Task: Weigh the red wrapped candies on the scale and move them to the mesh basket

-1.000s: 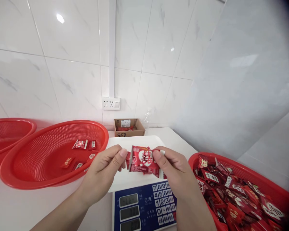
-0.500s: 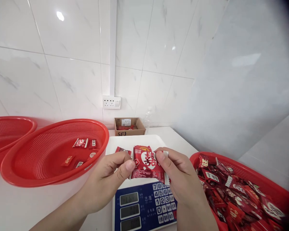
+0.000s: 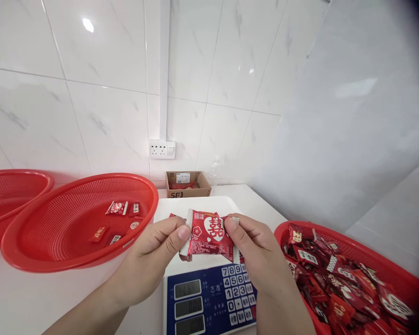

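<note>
Between my two hands is a red candy packet [image 3: 209,232] with a white heart and pale crimped ends, pinched at either side. My left hand [image 3: 157,256] grips its left end between thumb and fingers. The right end is in my right hand [image 3: 258,251], thumb on top. Behind and below it, edges of other red wrappers show; I cannot tell whether they are held too or lie on the pan. Underneath is a weighing scale with a white pan [image 3: 216,202] and a blue keypad panel [image 3: 209,298], partly covered by my right hand.
A red plastic basket [image 3: 80,223] with several packets stands at left, and another red basket [image 3: 17,195] sits beyond it. At right, a red basket [image 3: 321,228] is heaped with candy packets [image 3: 338,284]. A small cardboard box [image 3: 188,191] and a clear bottle [image 3: 214,170] stand by the wall.
The packet has been flattened and pulled straighter between my hands, so its left crimped end now shows. My left hand has shifted slightly left. The baskets and scale have not moved.
</note>
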Tool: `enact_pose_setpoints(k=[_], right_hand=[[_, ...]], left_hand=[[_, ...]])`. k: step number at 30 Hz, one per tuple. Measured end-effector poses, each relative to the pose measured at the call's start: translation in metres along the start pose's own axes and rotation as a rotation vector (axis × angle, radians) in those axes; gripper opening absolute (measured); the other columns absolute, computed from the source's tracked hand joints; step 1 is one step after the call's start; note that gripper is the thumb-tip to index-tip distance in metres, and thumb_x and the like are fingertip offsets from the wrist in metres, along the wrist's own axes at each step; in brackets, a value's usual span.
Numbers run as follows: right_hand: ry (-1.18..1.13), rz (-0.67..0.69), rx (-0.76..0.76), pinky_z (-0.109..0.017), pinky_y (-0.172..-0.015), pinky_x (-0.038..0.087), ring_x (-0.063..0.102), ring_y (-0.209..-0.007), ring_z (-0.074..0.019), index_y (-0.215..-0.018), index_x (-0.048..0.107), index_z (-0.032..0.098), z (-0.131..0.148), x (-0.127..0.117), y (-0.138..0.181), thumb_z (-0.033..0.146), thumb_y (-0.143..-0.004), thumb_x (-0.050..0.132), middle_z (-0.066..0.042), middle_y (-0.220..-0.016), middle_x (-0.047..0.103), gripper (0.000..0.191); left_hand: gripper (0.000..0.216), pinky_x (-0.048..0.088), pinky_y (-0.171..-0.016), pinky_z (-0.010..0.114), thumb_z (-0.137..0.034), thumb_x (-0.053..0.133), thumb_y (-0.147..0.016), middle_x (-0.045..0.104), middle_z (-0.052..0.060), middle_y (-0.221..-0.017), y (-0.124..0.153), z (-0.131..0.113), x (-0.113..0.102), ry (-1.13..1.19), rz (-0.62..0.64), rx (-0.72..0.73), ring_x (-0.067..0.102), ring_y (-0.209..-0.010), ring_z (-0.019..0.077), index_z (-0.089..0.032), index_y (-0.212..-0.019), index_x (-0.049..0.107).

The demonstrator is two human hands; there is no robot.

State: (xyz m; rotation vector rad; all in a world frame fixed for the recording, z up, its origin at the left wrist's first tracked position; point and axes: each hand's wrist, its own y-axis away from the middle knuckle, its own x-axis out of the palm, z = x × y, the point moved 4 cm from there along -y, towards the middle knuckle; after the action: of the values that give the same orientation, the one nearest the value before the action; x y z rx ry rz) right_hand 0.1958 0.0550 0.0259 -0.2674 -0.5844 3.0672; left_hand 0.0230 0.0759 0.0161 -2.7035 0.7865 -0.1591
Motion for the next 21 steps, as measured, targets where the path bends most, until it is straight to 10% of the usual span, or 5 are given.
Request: enact_pose_setpoints(k=[6,15,21], right_hand=[[0.212,-0.394,0.0,-0.027,-0.056,0.038,0.052,-0.063,-0.0165,-0.065,0.06,0.021,0.001,-0.028,-0.002,0.051,-0.088,0.057,-0.001,-0.064,0.06,0.039],[0.213,-0.41,-0.004,-0.027,-0.056,0.039,0.053,-0.062,-0.0166,-0.065,0.063,0.021,0.006,-0.03,0.001,0.049,-0.088,0.057,0.001,-0.057,0.057,0.036],[0.179,-0.428,0.008,-0.025,-0.051,0.036,0.045,-0.055,-0.0126,-0.068,0.064,0.02,0.003,-0.028,0.0,0.05,-0.087,0.059,0.0,-0.067,0.063,0.036]], left_hand=[[0.041,0.038,-0.06,0.024,-0.048,0.044,-0.097,0.049,-0.003,-0.067,-0.012,-0.001,-0.011,-0.394,0.043,-0.108,0.046,-0.065,0.0139,-0.02,-0.067,0.049],[0.034,0.027,-0.052,0.029,-0.027,0.044,-0.091,0.056,0.002,-0.06,-0.027,0.032,-0.011,-1.198,0.118,-0.236,0.05,-0.053,0.0192,-0.021,-0.059,0.048],[0.024,0.047,-0.086,0.037,-0.024,0.052,-0.092,0.062,0.007,-0.118,-0.024,0.031,-0.002,-1.112,0.213,-0.055,0.057,-0.11,0.0272,-0.026,-0.113,0.063]])
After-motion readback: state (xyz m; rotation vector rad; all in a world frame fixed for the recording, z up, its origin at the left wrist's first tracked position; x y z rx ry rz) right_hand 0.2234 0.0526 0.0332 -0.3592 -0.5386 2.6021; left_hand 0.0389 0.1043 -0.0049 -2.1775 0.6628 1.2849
